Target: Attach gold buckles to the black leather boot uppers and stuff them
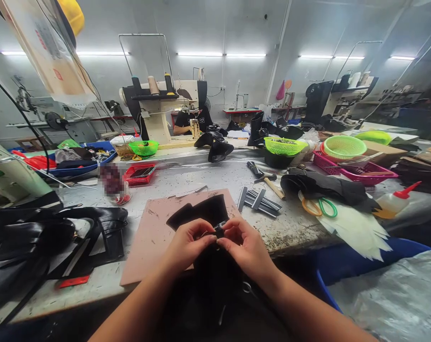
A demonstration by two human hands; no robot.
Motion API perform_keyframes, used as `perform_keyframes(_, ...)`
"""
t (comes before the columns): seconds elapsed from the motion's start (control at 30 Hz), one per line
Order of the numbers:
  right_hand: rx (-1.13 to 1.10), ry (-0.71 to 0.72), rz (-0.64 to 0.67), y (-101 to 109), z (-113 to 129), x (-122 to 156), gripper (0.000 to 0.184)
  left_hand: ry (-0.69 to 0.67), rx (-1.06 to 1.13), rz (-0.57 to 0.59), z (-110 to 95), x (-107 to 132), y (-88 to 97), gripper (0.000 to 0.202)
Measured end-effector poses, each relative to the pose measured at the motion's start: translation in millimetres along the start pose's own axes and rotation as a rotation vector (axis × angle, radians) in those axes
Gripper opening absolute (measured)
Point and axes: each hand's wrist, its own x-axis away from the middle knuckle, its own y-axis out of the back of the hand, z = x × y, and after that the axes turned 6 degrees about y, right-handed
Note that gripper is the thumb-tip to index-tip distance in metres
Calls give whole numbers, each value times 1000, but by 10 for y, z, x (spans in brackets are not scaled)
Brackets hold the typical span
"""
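My left hand and my right hand meet over the near edge of a pink board. Thumb and fingers of both are closed on a small shiny black strap, which looks like leather; a bit of metal seems to glint by the fingertips. Under and behind them is a black boot upper, its wide flap spread over the board. The lower part of it blends into dark clothing, so its outline there cannot be made out.
Right of the board lie grey-black strips, a hammer, scissors on dark pieces and a glue bottle. Black boot parts sit at left. Across the bench a person works behind a sewing machine.
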Motion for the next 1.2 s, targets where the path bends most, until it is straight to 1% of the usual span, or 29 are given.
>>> perform_keyframes(0.03, -62, -34, -30, -38, -11, 30, 21, 9, 13, -8, 7, 1, -11, 9)
perform_keyframes(0.1, -128, -75, -35, -102, -9, 94, 21, 47, 46, -22, 23, 3, -29, 10)
perform_keyframes(0.17, -105, -61, 8, -134, 16, 152, 20, 96, 75, -21, 40, 5, -35, 11)
perform_keyframes(0.23, -61, -42, 58, -124, 45, 190, 20, 129, 84, -11, 54, 15, -28, 11)
perform_keyframes(0.27, -63, -54, 81, -106, 54, 198, 19, 132, 80, -5, 58, 25, -22, 11)
perform_keyframes(0.33, -154, -136, 118, -63, 60, 197, 21, 114, 68, 0, 56, 55, -13, 10)
perform_keyframes(0.4, -285, -235, 127, -33, 56, 184, 24, 72, 60, -2, 41, 98, -16, 9)
perform_keyframes(0.47, -391, -288, 66, -30, 57, 169, 29, 14, 39, -15, 17, 143, -32, 9)
perform_keyframes(0.57, -549, -361, -130, -62, 82, 150, 38, -85, -60, -44, -22, 198, -61, 9)
perform_keyframes(0.63, -698, -454, -218, -85, 106, 142, 44, -144, -145, -56, -40, 223, -67, 9)
perform_keyframes(0.7, -815, -537, -238, -102, 124, 141, 48, -184, -208, -53, -48, 238, -59, 8)
perform_keyframes(0.77, -869, -577, -215, -120, 131, 154, 48, -191, -236, -28, -46, 244, -46, 7)
perform_keyframes(0.83, -870, -564, -180, -146, 130, 179, 48, -160, -218, 20, -41, 243, -37, 6)
perform_keyframes(0.9, -857, -520, -147, -177, 124, 209, 48, -109, -162, 41, -38, 235, -34, 6)
perform_keyframes(1.0, -844, -472, -134, -214, 109, 245, 48, -33, -37, -2, -43, 215, -35, 8)
perform_keyframes(1.1, -826, -443, -125, -213, 90, 254, 46, 33, 91, -53, -47, 199, -41, 16)
perform_keyframes(1.2, -780, -382, -12, -174, 75, 240, 42, 82, 146, -54, -31, 192, -49, 29)
